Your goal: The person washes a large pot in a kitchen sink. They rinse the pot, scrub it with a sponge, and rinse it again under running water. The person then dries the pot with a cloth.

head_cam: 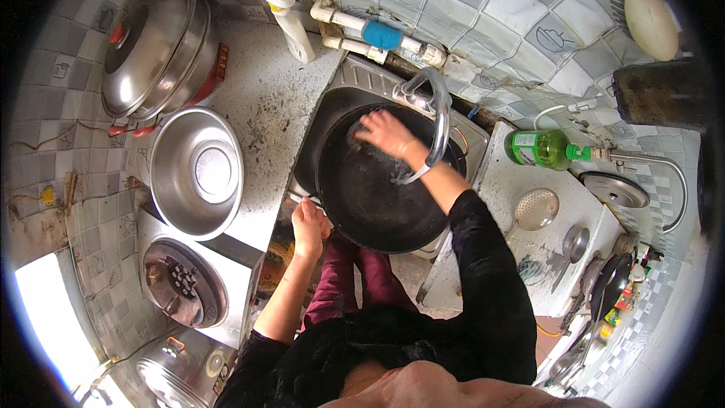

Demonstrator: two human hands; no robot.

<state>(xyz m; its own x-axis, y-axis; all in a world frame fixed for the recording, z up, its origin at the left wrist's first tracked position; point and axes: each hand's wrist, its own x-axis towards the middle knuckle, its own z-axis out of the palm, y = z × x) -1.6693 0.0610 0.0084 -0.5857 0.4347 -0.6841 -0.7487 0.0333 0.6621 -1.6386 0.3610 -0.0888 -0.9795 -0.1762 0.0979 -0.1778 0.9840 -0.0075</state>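
Note:
A large black wok [391, 204] rests tilted over the stainless steel sink [324, 107]. My left hand [310, 225] is closed at the wok's near left rim, around its side handle, which the fingers mostly hide. Inside the wok, my right hand [388, 135] presses on the far left wall with fingers spread and blurred. Something dark shows under those fingertips, too unclear to name. From the curved chrome faucet [440, 107], water runs past my right wrist into the wok. A wire loop handle [461, 140] sticks up at the wok's right side.
Left, a steel basin [195, 173] leans near a lidded steamer pot [153, 51] and a gas burner [184, 283]. Behind stands a spray bottle [289, 20]. The right counter holds a green pump bottle [541, 149], a skimmer [537, 209], a ladle [575, 243] and a scouring pad [532, 269].

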